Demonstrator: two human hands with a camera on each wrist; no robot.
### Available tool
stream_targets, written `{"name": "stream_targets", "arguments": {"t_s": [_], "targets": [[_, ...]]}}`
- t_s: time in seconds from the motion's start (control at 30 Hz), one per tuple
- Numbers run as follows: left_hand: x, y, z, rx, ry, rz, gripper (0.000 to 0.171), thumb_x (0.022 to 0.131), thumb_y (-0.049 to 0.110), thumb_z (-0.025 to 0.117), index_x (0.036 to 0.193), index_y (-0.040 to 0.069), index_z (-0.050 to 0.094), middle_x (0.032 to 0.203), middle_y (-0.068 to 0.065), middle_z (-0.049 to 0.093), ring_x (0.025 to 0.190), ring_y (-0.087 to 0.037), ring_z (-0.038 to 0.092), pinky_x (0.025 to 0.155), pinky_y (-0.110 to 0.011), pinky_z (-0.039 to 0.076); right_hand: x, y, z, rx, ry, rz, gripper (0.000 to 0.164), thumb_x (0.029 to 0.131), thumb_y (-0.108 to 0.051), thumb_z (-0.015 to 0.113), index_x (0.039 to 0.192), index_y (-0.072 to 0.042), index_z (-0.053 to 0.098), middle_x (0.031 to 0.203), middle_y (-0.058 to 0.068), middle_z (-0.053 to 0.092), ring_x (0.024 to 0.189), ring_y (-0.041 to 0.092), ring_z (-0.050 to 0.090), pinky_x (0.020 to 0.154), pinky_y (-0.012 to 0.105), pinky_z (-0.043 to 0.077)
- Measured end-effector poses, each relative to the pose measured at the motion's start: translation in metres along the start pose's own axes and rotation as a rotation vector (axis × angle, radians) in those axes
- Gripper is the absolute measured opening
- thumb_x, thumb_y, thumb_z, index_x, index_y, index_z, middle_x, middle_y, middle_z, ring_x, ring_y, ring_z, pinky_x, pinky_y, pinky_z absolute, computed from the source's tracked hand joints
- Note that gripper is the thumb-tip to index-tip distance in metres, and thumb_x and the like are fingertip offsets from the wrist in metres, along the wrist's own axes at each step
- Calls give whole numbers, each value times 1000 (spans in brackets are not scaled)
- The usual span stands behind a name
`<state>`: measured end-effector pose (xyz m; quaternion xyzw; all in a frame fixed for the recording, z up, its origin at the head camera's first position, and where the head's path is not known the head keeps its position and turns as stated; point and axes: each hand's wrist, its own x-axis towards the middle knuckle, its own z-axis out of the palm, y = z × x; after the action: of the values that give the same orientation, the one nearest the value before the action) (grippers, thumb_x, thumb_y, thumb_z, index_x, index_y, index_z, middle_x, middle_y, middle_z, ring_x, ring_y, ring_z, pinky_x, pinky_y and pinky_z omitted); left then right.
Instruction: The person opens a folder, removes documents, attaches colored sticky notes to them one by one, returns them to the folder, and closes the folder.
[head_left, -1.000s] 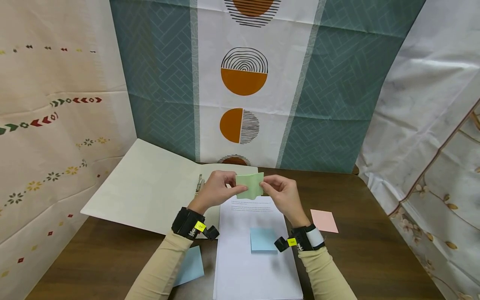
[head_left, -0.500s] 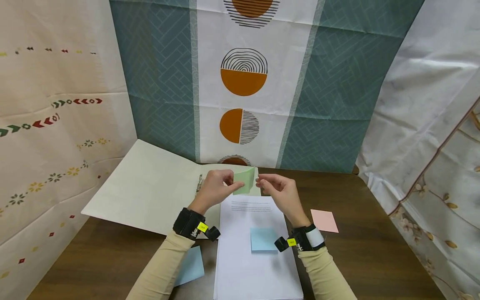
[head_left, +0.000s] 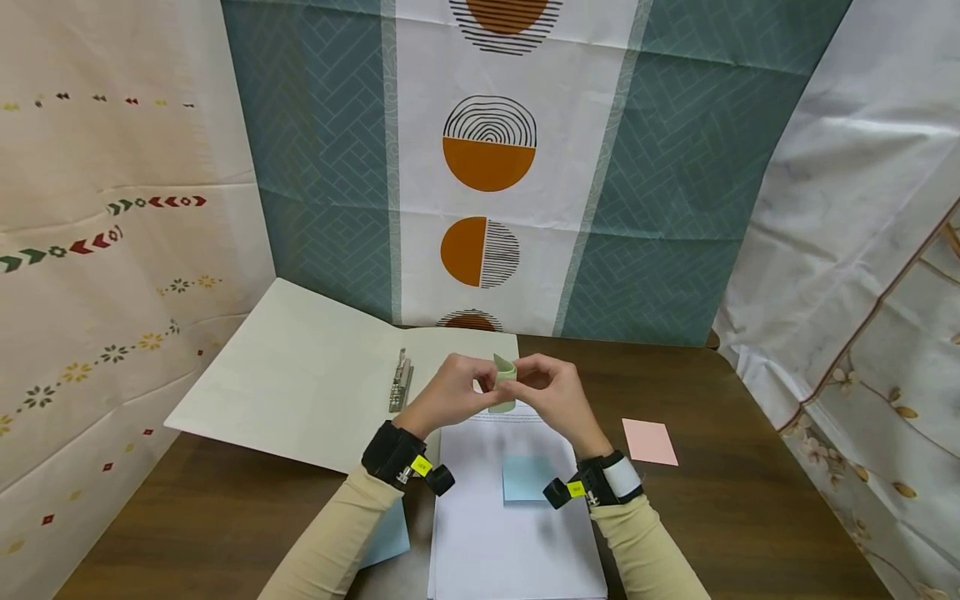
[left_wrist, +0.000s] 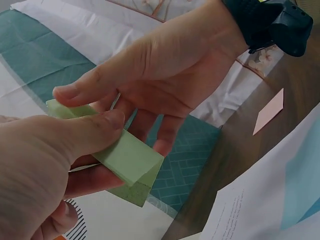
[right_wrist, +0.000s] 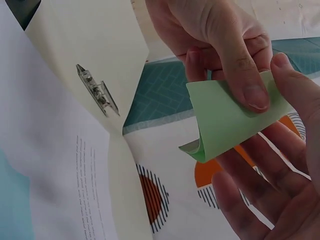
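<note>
A small green sticky note point(head_left: 502, 407) is bent over on itself above the stack of printed paper point(head_left: 517, 542). My left hand point(head_left: 450, 394) pinches it, the thumb lying flat across its face in the left wrist view. From the other side my right hand point(head_left: 558, 398) holds the note's end between thumb and fingers; in the right wrist view its other fingers spread loosely behind. The note's folded edge and open flap point(right_wrist: 192, 149) show there. A blue sticky note point(head_left: 525, 478) lies on the top sheet, below the hands.
An open white binder point(head_left: 322, 367) with a metal clip point(head_left: 401, 382) lies on the left, partly under the paper. A pink sticky note point(head_left: 650, 442) is on the brown table point(head_left: 720, 500) at right. Another blue sticky note point(head_left: 388, 533) sits partly behind the left sleeve.
The green note was held out fairly flat, then the right fingers came off its edge. Now the hands are closer together, both on the note, and it is bent over.
</note>
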<state>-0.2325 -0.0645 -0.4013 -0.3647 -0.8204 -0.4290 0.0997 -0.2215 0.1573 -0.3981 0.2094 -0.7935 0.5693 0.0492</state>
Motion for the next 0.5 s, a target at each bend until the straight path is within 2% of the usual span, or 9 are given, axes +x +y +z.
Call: {"name": "stream_targets", "arguments": {"t_s": [0.2,0.5], "targets": [[0,4,1,15,-20,1,18,97,12,89,85,8,75,75,-3,73,79,-1,59,78,-20,55,0,-1,0,7,2,-36,19,96,-5,87,113,2,81,106,26,81,82,9,74,78,26,62],[1,7,-2,-12,-33,-1,20,96,13,90,84,7,75,73,-3,71,78,-1,58,75,-22,56,2,-1,-3,-4,4,-66,15,95,-1,87,108,4,81,102,29,81,77,6,72,74,23,61]]}}
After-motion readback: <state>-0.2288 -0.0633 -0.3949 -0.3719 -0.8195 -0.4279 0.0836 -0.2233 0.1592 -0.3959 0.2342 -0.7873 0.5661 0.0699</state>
